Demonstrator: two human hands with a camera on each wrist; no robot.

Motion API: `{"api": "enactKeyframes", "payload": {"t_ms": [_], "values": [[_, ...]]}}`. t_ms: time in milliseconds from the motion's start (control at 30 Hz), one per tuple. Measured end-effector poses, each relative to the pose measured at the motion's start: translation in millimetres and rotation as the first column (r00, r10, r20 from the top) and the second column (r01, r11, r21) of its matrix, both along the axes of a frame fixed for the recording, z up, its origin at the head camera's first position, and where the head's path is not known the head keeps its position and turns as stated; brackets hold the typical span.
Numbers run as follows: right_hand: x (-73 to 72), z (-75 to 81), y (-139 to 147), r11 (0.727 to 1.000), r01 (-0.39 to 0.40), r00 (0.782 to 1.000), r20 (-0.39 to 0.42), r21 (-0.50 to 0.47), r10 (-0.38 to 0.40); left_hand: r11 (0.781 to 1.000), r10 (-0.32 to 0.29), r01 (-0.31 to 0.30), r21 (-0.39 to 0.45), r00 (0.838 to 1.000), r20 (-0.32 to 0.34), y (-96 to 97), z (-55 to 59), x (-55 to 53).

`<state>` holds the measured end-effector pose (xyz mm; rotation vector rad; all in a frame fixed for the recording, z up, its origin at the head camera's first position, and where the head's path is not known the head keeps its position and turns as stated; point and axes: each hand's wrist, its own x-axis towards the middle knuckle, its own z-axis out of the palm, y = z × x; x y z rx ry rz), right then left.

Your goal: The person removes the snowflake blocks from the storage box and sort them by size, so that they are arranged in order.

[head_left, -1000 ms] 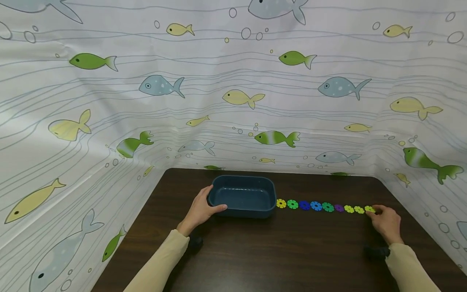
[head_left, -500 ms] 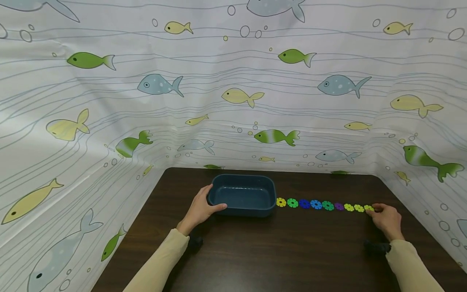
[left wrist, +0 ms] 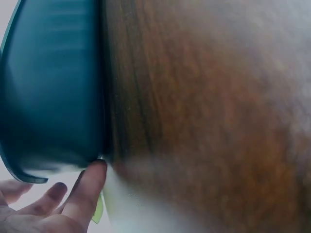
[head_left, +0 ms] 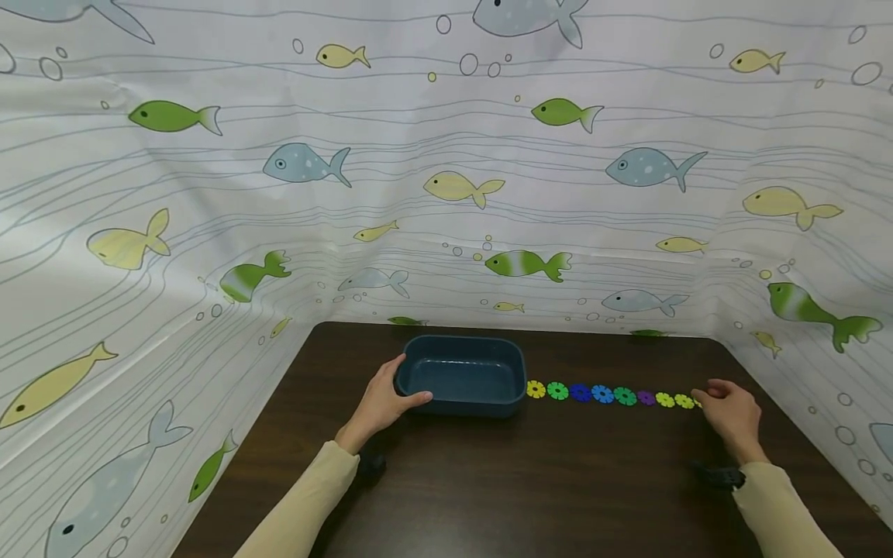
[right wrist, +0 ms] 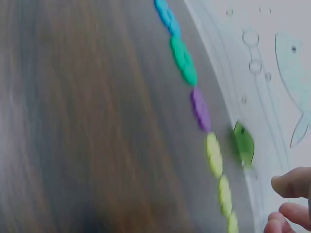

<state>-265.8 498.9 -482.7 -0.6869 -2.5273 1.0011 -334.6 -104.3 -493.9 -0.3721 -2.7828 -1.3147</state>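
Observation:
My left hand (head_left: 380, 401) rests against the left end of a dark blue rectangular plastic bin (head_left: 463, 407), thumb along its front side and fingers at its left side. In the left wrist view a fingertip (left wrist: 99, 167) touches the bin's lower corner. My right hand (head_left: 731, 415) is just over the right end of a row of flower-shaped notched discs, thumb and fingers apart with nothing between them in the right wrist view. The endmost yellow disc (head_left: 698, 403) is mostly hidden by this hand. Beside it lie two more yellow discs (head_left: 665, 400) and a purple disc (head_left: 646, 398).
The row runs left through a dark green disc (head_left: 625, 396), a light blue disc (head_left: 603, 394), a dark blue disc (head_left: 580, 393), a green disc (head_left: 557, 390) and a yellow disc (head_left: 536, 389) at the bin. A fish-print curtain (head_left: 391, 108) surrounds the brown table (head_left: 530, 480).
My right hand has risen off the endmost yellow disc and shifted slightly left, now covering most of it. The left hand and the bin have stayed in place.

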Motion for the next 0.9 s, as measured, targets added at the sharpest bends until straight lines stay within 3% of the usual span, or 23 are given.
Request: {"api": "enactKeyframes", "payload": {"t_ms": [300,467,667,900], "values": [[-9.3,8.7,-34.1,0.986,-0.136,0.989,-0.044,0.101,0.141,0.997,-0.042,0.039,0.062,0.998,0.038,-7.4,5.3,-4.0],[-19.6,11.0,-48.6,0.946,-0.248,0.959,-0.083,0.207,0.27,0.998,-0.041,0.04,0.055,0.999,0.016,-24.2,17.8,-12.1],[-37.3,19.3,-71.7,0.887,-0.348,0.914,-0.1,0.303,0.393,0.995,-0.021,0.015,-0.101,0.998,-0.061,-45.6,32.3,-25.7],[-52.5,27.2,-95.4,0.841,-0.426,0.896,0.024,0.333,0.444,0.966,-0.007,-0.039,-0.255,0.984,-0.18,-59.8,47.5,-36.5]]}}
